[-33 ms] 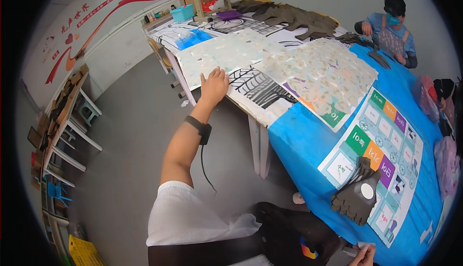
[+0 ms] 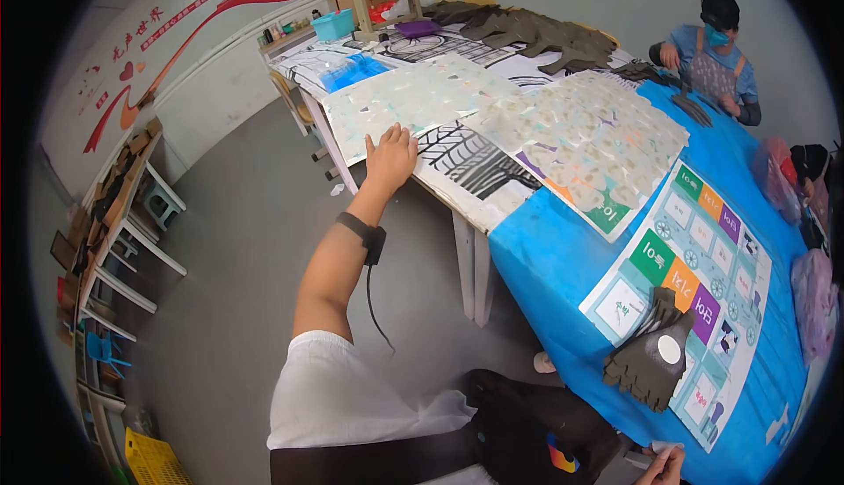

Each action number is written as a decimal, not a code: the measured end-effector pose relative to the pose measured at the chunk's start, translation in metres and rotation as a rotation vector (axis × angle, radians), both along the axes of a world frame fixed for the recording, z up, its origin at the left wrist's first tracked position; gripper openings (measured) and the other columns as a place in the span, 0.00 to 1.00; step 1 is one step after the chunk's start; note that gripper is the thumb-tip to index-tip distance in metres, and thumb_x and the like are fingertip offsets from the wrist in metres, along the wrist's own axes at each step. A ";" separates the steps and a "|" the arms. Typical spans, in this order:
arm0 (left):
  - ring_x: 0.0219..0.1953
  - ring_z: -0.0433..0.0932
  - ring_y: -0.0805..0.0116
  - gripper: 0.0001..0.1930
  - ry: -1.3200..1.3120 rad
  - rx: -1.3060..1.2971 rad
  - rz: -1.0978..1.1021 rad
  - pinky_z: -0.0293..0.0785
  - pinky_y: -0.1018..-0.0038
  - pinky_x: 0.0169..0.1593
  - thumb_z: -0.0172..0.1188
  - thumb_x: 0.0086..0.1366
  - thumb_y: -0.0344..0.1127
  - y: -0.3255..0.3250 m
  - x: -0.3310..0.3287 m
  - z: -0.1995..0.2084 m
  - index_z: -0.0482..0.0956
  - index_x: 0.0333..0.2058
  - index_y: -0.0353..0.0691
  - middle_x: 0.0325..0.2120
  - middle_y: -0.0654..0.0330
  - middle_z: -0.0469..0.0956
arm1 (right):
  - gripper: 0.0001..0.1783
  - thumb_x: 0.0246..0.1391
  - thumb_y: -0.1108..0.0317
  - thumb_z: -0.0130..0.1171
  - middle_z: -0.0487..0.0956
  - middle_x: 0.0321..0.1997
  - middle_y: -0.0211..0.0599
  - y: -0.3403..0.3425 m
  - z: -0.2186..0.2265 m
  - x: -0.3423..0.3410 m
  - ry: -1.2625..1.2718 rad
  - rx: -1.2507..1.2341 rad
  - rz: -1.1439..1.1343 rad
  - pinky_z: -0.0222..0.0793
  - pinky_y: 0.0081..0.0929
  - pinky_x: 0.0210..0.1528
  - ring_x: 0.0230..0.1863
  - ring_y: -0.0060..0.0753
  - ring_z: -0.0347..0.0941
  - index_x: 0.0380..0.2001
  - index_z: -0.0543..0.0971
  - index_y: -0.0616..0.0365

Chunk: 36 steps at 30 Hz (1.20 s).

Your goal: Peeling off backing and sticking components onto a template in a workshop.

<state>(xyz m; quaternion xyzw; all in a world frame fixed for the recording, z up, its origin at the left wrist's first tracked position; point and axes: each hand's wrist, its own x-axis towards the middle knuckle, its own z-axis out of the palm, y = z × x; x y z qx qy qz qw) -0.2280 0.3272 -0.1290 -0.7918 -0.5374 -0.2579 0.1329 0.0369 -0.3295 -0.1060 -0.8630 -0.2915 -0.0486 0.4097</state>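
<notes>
My left hand (image 2: pixel 392 158) rests palm down at the edge of a pale speckled sheet (image 2: pixel 413 96), fingers stretched out and holding nothing. At the bottom right edge of the view, my right hand (image 2: pixel 666 467) pinches a small white piece (image 2: pixel 666 446), too small to name. Closest to it on the blue-covered table lies a stack of dark grey glove-like pieces (image 2: pixel 637 366) with a white round patch on top. Those pieces lie on a colourful printed sheet (image 2: pixel 716 261). A second speckled sheet (image 2: pixel 589 133), with leftover marks on its surface, overlaps the first.
A blue cover (image 2: pixel 545 265) drapes the near table. Across it a masked person (image 2: pixel 723 63) handles dark pieces. More dark pieces (image 2: pixel 545 35) are heaped at the far end, near a stool (image 2: pixel 360 1) and a turquoise basket (image 2: pixel 334 24). Plastic bags (image 2: pixel 813 305) hang at right.
</notes>
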 end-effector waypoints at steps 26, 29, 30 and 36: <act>0.60 0.74 0.54 0.17 -0.104 0.059 -0.054 0.58 0.40 0.68 0.49 0.73 0.42 -0.010 0.005 0.002 0.84 0.47 0.40 0.52 0.54 0.82 | 0.15 0.67 0.62 0.60 0.84 0.29 0.43 -0.001 -0.014 0.003 -0.096 0.032 -0.026 0.73 0.32 0.35 0.29 0.34 0.79 0.35 0.83 0.64; 0.52 0.77 0.54 0.14 -0.003 0.145 -0.052 0.65 0.49 0.64 0.53 0.71 0.39 -0.020 0.005 0.010 0.85 0.40 0.38 0.44 0.54 0.84 | 0.15 0.67 0.62 0.59 0.85 0.30 0.43 -0.003 -0.017 0.005 -0.100 0.006 -0.038 0.74 0.31 0.35 0.30 0.34 0.79 0.35 0.83 0.64; 0.52 0.77 0.54 0.14 -0.003 0.145 -0.053 0.65 0.49 0.64 0.53 0.71 0.39 -0.021 0.006 0.010 0.85 0.40 0.38 0.44 0.54 0.84 | 0.15 0.67 0.62 0.59 0.84 0.30 0.43 -0.003 -0.017 0.005 -0.093 0.002 -0.035 0.74 0.31 0.35 0.30 0.34 0.79 0.36 0.83 0.64; 0.54 0.75 0.56 0.18 -0.174 0.235 -0.070 0.60 0.47 0.67 0.56 0.68 0.36 -0.007 0.000 -0.007 0.77 0.54 0.34 0.46 0.55 0.82 | 0.16 0.67 0.61 0.58 0.84 0.30 0.44 -0.006 -0.019 0.005 -0.061 0.002 -0.026 0.73 0.31 0.35 0.30 0.33 0.79 0.36 0.83 0.65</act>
